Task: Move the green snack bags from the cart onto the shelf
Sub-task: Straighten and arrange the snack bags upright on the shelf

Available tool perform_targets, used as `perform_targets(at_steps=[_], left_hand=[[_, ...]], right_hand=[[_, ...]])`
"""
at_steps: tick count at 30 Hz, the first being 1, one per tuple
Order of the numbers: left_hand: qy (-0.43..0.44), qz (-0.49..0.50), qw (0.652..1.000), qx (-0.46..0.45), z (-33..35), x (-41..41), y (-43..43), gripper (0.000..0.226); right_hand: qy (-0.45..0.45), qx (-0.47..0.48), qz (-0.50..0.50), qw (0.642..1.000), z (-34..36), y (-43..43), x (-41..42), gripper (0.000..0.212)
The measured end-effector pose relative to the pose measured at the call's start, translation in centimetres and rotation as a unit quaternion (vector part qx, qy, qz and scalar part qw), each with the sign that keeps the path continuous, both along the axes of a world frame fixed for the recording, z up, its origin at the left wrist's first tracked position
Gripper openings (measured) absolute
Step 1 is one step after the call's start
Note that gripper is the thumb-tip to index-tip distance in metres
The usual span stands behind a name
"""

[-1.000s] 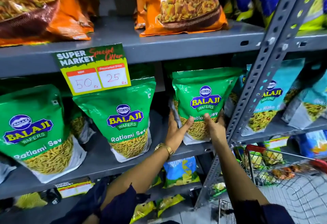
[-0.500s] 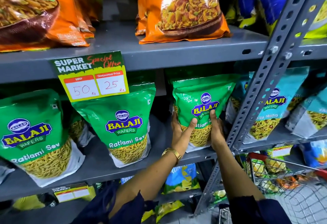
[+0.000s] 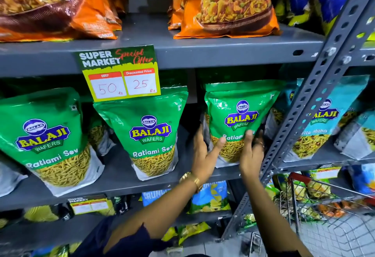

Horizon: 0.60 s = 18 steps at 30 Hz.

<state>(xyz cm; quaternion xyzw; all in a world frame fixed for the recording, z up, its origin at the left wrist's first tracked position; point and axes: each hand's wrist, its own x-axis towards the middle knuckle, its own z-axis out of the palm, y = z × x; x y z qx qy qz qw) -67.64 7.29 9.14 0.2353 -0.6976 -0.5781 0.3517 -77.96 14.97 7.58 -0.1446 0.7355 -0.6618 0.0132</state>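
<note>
A green Balaji snack bag [image 3: 239, 110] stands upright at the right end of the grey middle shelf [image 3: 121, 179]. My left hand [image 3: 205, 153] grips its lower left side, thumb across the front. My right hand [image 3: 250, 153] holds its lower right side. Two more green bags stand on the same shelf: one in the middle [image 3: 150, 135] and one at the left [image 3: 46, 139]. The wire cart [image 3: 332, 212] with a red rim sits at the lower right, with some packets inside.
A slanted perforated grey upright [image 3: 316, 102] runs just right of the held bag. Teal bags [image 3: 324, 120] fill the bay beyond it. Orange bags [image 3: 227, 5] sit on the shelf above. A price tag [image 3: 119, 74] hangs from that shelf's edge. Blue and yellow packets lie below.
Both hands have closed in on the bag's lower sides and pushed it a little further back onto the shelf. The view has shifted slightly closer.
</note>
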Motion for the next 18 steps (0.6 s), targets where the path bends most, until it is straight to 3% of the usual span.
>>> perform_targets(at_steps=[2, 4, 7, 9, 11, 14, 16, 18], left_hand=[[0.002, -0.008, 0.997, -0.083, -0.7, 2.7, 0.5, 0.068], [0.007, -0.031, 0.976, -0.216, -1.2, 5.6, 0.3, 0.061], [0.022, -0.006, 0.88, -0.474, -2.0, 9.3, -1.1, 0.064], [0.03, 0.091, 0.848, -0.521, -3.0, 11.2, -2.1, 0.073], [0.053, 0.207, 0.879, -0.426, -3.9, 12.6, -3.0, 0.081], [0.107, 0.311, 0.939, -0.105, -3.7, 13.5, -5.0, 0.08], [0.136, 0.303, 0.938, 0.096, -3.0, 13.2, -7.1, 0.079], [0.174, 0.248, 0.931, 0.201, -2.7, 12.7, -8.7, 0.074]], right_hand=[[0.096, -0.012, -0.038, 0.995, -1.2, 0.1, 3.2, 0.083], [0.196, -0.025, -0.002, 0.98, -2.0, -0.1, 6.5, 0.067], [0.285, -0.053, 0.119, 0.95, -2.6, -1.5, 9.6, 0.056], [0.246, -0.058, 0.181, 0.95, -2.1, -3.1, 10.6, 0.057], [0.177, -0.063, 0.229, 0.955, -1.5, -5.0, 11.4, 0.068], [0.086, -0.063, 0.251, 0.962, -0.4, -7.9, 12.5, 0.106], [0.062, -0.059, 0.26, 0.962, 0.2, -9.3, 12.6, 0.119], [0.047, -0.063, 0.275, 0.958, 0.0, -10.3, 12.5, 0.116]])
